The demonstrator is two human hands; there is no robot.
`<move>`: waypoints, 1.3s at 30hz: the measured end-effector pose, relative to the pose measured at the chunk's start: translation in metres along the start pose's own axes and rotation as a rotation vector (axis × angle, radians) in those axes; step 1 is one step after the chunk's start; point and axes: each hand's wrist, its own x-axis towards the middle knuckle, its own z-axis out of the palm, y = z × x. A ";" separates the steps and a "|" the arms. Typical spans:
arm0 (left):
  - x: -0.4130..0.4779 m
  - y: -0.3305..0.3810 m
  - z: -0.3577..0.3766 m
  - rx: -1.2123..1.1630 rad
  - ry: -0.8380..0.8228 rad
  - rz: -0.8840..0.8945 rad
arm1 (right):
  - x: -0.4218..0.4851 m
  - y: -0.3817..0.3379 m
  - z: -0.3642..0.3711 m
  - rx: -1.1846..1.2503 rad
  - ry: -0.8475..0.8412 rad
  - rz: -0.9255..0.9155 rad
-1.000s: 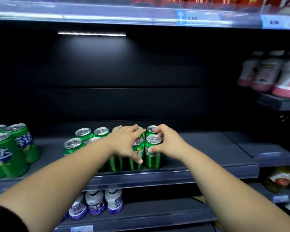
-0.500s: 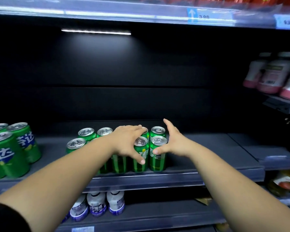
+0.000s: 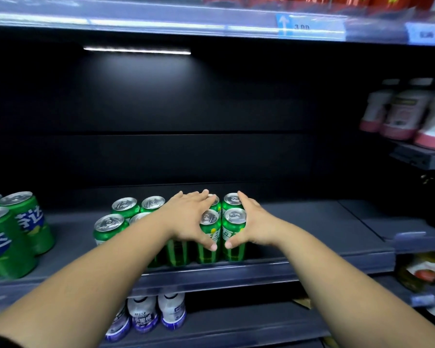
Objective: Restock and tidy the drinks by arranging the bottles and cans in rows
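L hand point(image 3: 190, 218) flat over slim green cans point(image 3: 234, 217), fingers straight across tops, thumb on a front can | R hand point(image 3: 251, 223) fingers straight vs block's rt side, thumb on front can | I see neither curled round a can | cans upright, packed, at shelf point(image 3: 312, 237) front edge | fatter green cans point(image 3: 13, 237) far L, apart

**My shelf count**

I make out nine slim green cans point(image 3: 234, 229), and my left hand point(image 3: 186, 217) may hide more. To the left stand three fat green cans point(image 3: 23, 222). Below are three purple-based white bottles point(image 3: 172, 311), and to the right three pink-based bottles point(image 3: 401, 114). Overhead hang two price tags point(image 3: 309, 26).
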 end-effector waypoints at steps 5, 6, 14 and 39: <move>0.002 -0.001 0.003 -0.004 0.014 -0.006 | -0.002 0.001 0.004 0.030 0.018 -0.004; 0.002 -0.001 0.003 -0.005 0.014 -0.006 | -0.003 0.001 0.003 0.038 0.015 -0.008; -0.003 -0.010 -0.004 0.025 -0.070 -0.052 | -0.006 0.005 0.006 0.100 -0.055 0.029; -0.045 -0.007 -0.032 -0.128 -0.081 -0.218 | -0.063 -0.027 -0.068 -0.217 -0.104 -0.065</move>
